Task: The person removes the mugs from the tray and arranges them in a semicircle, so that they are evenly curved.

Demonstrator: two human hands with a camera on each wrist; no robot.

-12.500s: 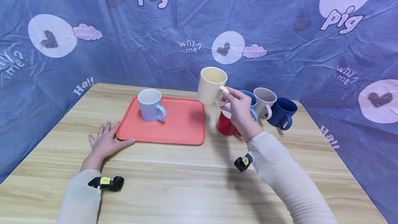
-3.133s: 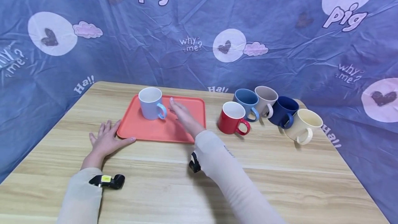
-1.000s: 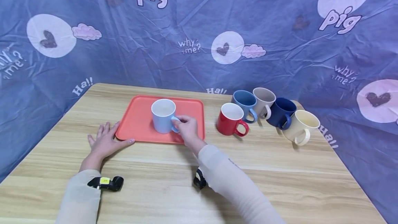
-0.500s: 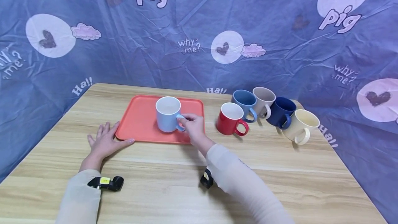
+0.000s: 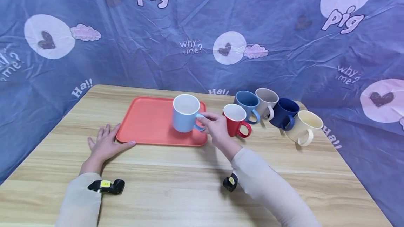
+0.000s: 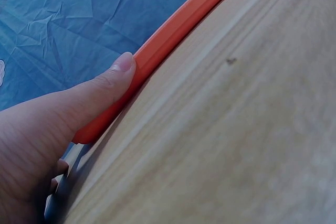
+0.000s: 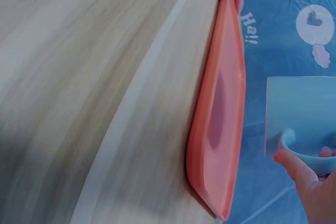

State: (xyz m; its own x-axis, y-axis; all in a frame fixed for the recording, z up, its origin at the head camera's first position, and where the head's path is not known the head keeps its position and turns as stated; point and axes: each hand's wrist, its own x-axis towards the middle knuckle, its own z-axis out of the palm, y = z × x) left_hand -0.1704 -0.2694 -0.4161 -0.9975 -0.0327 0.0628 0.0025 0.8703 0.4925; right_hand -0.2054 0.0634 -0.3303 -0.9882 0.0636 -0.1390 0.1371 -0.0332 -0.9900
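Note:
A light blue mug (image 5: 183,119), white inside, hangs upright above the right part of the coral tray (image 5: 142,122). My right hand (image 5: 216,127) pinches its handle between thumb and fingers. In the right wrist view the same mug (image 7: 299,108) is clear of the tray, whose surface bears its shadow. At the tray's near left corner lies my left hand (image 5: 105,146), fingers spread and thumb along the front rim. The left wrist view shows that thumb (image 6: 105,90) touching the tray's edge (image 6: 168,35). A red mug (image 5: 233,123) stands just behind my right hand, partly covered by it.
Right of the tray stand a medium blue mug (image 5: 247,102), a grey mug (image 5: 266,102), a navy mug (image 5: 285,113) and a cream mug (image 5: 303,127), close together with handles toward the front right. A blue printed cloth (image 5: 189,16) hangs behind the wooden table (image 5: 164,185).
Since the earlier frames the cream mug has gone to the right end of the mug group. My right hand has taken the light blue mug's handle, lifted it and moved it right.

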